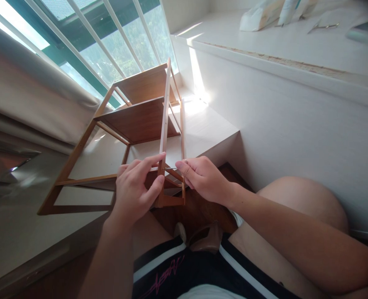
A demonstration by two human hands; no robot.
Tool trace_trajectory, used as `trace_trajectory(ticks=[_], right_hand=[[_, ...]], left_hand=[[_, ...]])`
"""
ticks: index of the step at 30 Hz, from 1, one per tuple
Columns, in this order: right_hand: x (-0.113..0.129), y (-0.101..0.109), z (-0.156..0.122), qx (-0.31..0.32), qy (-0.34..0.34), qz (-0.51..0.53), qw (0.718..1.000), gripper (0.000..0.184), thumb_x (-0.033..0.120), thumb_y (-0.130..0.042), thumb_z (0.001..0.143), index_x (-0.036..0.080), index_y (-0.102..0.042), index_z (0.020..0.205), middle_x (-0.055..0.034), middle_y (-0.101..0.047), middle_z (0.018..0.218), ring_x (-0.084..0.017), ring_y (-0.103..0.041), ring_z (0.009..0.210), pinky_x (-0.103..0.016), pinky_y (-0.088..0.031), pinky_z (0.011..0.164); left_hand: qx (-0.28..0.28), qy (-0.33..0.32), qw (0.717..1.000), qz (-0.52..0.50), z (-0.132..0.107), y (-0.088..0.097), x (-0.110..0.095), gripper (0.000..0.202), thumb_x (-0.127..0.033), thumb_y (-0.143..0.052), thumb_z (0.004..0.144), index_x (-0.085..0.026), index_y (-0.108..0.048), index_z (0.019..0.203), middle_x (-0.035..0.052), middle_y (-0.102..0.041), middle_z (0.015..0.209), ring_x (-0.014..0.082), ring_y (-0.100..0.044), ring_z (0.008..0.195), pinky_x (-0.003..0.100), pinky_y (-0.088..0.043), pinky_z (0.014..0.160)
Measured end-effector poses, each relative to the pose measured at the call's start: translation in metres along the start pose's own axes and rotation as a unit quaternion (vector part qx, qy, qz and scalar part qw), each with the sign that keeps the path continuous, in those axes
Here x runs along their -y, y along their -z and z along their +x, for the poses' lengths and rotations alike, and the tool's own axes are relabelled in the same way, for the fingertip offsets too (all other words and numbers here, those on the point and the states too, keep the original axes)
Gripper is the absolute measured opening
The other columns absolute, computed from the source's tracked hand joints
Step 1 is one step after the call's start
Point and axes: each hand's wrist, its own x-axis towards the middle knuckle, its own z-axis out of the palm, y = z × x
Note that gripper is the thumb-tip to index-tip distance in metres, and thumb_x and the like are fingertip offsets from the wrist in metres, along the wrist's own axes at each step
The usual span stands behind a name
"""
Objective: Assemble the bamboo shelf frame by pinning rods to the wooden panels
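Now, brown open-frame wooden shelf unit (137, 120): tiered, by white-barred window (118, 50), betw. beige fabric curtain (31, 91) & white ledge (215, 31).
L hand (132, 189): at unit's near upright (165, 112); thumb & index apart, tips on it; can't tell if clamped.
R hand (204, 178): fingers clamped on thin silver-coloured metal rod (171, 168), far end at same upright.
Ledge top: whitish plastic bag (254, 18), white tube (288, 11).

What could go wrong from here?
The thin metal tool in the right hand could slip off the wooden post and jab the left hand, whose thumb sits close by. The rack might also shift if pushed hard, with the left hand against just one side.
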Motion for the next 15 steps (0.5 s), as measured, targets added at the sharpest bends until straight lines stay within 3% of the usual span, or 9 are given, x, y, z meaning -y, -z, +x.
trace_trajectory(ticks=[7, 15], right_hand=[[-0.003, 0.004, 0.001, 0.021, 0.022, 0.01, 0.999, 0.049, 0.047, -0.04, 0.102, 0.019, -0.044, 0.062, 0.0043, -0.045, 0.053, -0.01, -0.04, 0.053, -0.027, -0.025, 0.055], [-0.003, 0.01, 0.001, -0.001, 0.054, -0.074, 0.996, 0.037, 0.032, -0.039, 0.102, 0.02, -0.043, 0.068, 0.0037, -0.045, 0.058, -0.011, -0.041, 0.056, -0.027, -0.027, 0.059]], left_hand=[[-0.012, -0.002, 1.0, -0.007, 0.0, -0.001, 0.002, 0.041, -0.036, -0.051, 0.093, -0.032, -0.054, 0.134, -0.0005, -0.07, 0.114, 0.0216, -0.064, 0.101, 0.039, -0.036, 0.092], [-0.007, 0.0, 1.0, -0.006, 0.001, -0.002, 0.001, 0.041, -0.036, -0.051, 0.093, -0.034, -0.054, 0.134, -0.0022, -0.069, 0.116, 0.0212, -0.064, 0.102, 0.039, -0.037, 0.091]])
